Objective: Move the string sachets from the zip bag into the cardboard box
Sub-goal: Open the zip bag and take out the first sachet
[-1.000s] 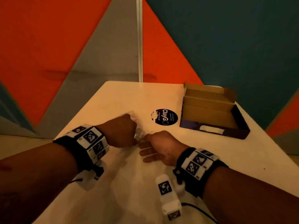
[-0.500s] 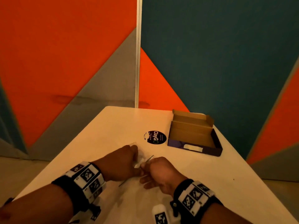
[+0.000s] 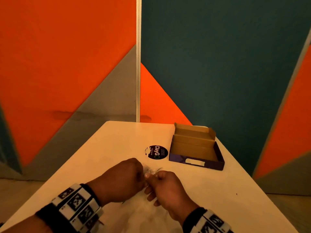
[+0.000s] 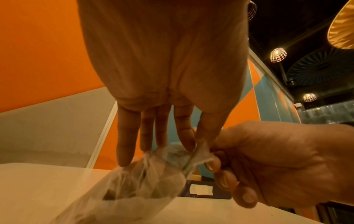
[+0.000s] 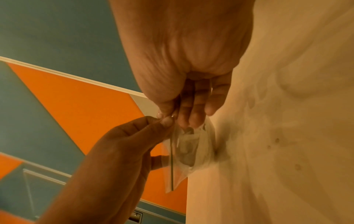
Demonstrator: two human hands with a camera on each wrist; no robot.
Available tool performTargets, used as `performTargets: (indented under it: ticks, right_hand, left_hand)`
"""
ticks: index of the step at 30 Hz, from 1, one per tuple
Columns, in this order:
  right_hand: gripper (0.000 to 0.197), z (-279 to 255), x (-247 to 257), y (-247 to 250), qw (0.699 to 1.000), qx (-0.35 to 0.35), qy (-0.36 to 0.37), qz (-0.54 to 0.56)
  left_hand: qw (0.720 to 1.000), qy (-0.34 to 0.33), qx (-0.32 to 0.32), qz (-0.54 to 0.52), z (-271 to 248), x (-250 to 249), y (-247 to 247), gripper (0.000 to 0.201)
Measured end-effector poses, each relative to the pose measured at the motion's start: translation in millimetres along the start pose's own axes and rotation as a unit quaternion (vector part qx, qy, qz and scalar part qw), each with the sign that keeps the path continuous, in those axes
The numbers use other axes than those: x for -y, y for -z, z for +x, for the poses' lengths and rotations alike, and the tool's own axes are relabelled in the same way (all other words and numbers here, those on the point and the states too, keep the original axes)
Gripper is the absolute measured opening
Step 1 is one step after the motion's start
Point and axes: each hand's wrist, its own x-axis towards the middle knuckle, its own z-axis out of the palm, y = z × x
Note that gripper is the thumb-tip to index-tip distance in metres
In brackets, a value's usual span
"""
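Note:
A clear zip bag [image 3: 152, 170] lies on the white table [image 3: 218, 190] between my two hands. My left hand [image 3: 124, 180] pinches its top edge with thumb and forefinger, the other fingers [image 4: 126, 144] straight. My right hand [image 3: 165, 184] pinches the same edge from the other side, seen close up as the right hand [image 4: 268, 159]. In the right wrist view the right hand [image 5: 172, 109] and left hand [image 5: 124, 144] meet at the bag [image 5: 193, 145]. Dim shapes inside the bag [image 4: 134, 186] are blurred. The open cardboard box [image 3: 195, 163] stands back right, apart from both hands.
A round black ClayGo sticker [image 3: 156, 152] lies on the table just left of the box. Orange, grey and teal wall panels [image 3: 218, 64] stand right behind the table's far edge. The table's right edge runs close to the box.
The head view has tilted upward, so hands and box sit lower in the frame. Both hands stay on the bag's top edge and have drawn closer together.

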Motion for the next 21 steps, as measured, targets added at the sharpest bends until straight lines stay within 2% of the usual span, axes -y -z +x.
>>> performTargets:
  ticks: [5,11,13,15,17,19,21]
  right_hand:
    - [0.029,0,0,9,0.999,-0.007,0.043,-0.027]
    - [0.036,5,-9,18,0.99,-0.038,0.093,-0.096]
    - [0.034,6,-12,25,0.988,-0.034,0.099,-0.112]
    - [0.035,7,-18,32,0.988,-0.022,0.091,-0.127]
    - [0.035,5,-24,37,0.986,-0.014,0.075,-0.146]
    - [0.034,6,-27,40,0.984,-0.024,0.068,-0.165]
    - [0.029,8,-30,41,0.982,-0.043,0.062,-0.172]
  left_hand:
    - [1.0,0.0,0.012,-0.024,5,-4,4,0.015]
    - [0.993,0.049,0.01,-0.108,13,-10,6,0.008]
    - [0.982,0.095,-0.019,-0.163,18,-6,9,0.011]
    - [0.964,0.139,-0.074,-0.214,21,3,17,0.013]
    - [0.972,0.14,-0.095,-0.166,23,10,24,0.016]
    - [0.986,0.113,-0.092,-0.085,22,10,24,0.019]
    - [0.988,0.088,-0.107,-0.068,22,4,18,0.019]
